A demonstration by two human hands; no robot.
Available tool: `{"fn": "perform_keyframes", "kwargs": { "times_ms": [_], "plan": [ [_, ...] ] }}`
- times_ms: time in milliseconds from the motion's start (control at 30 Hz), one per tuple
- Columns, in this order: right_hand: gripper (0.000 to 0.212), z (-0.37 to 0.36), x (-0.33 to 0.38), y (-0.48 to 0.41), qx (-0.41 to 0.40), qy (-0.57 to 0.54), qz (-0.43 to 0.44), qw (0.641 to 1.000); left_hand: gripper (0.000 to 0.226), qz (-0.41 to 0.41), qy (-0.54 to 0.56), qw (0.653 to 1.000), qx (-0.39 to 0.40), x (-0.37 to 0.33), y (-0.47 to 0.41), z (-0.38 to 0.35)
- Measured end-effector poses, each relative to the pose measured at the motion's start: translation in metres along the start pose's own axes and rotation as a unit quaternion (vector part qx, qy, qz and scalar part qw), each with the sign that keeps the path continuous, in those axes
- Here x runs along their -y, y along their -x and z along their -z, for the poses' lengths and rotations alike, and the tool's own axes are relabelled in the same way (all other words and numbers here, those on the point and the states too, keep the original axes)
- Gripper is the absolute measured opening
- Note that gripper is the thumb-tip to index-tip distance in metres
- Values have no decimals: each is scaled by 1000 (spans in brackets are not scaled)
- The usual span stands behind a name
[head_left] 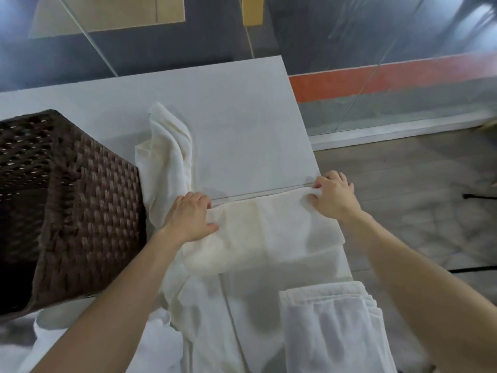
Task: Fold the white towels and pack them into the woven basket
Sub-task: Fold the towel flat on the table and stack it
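Note:
A white towel (258, 232) lies folded over on the white table (242, 117), its far edge running straight between my hands. My left hand (192, 216) grips the far left corner of the fold, fingers curled over the edge. My right hand (332, 196) pinches the far right corner near the table's right edge. A crumpled white towel (166, 157) lies between the fold and the dark brown woven basket (80, 205), which stands at the left. Another folded, thicker white towel (333, 327) sits at the near right.
More loose white cloth (212, 319) spreads across the near part of the table. The table's right edge drops to a tiled floor (419, 205). Glass panels and a wall with a red stripe (390, 79) stand beyond the table.

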State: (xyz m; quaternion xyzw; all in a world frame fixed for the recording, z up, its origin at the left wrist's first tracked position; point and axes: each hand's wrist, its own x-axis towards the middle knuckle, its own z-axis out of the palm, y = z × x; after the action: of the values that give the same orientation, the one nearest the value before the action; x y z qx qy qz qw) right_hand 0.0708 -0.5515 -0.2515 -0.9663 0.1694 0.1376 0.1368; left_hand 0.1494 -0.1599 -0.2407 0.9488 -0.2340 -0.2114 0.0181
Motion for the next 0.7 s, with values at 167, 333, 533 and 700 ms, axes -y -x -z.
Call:
{"fn": "perform_keyframes", "kwargs": {
  "times_ms": [167, 333, 533, 700],
  "plan": [
    [18, 22, 2, 27, -76, -64, 55, 993, 45, 45, 123, 984, 123, 6, 3, 28],
    [15, 55, -13, 108, -29, -190, 26, 981, 17, 33, 259, 959, 106, 13, 55, 63],
    [12, 58, -25, 106, -51, -222, -10, 974, 16, 74, 302, 949, 46, 21, 66, 79],
    [32, 11, -20, 38, 2, -201, -11, 980, 47, 155, 208, 965, 23, 19, 32, 28]
  ]
}}
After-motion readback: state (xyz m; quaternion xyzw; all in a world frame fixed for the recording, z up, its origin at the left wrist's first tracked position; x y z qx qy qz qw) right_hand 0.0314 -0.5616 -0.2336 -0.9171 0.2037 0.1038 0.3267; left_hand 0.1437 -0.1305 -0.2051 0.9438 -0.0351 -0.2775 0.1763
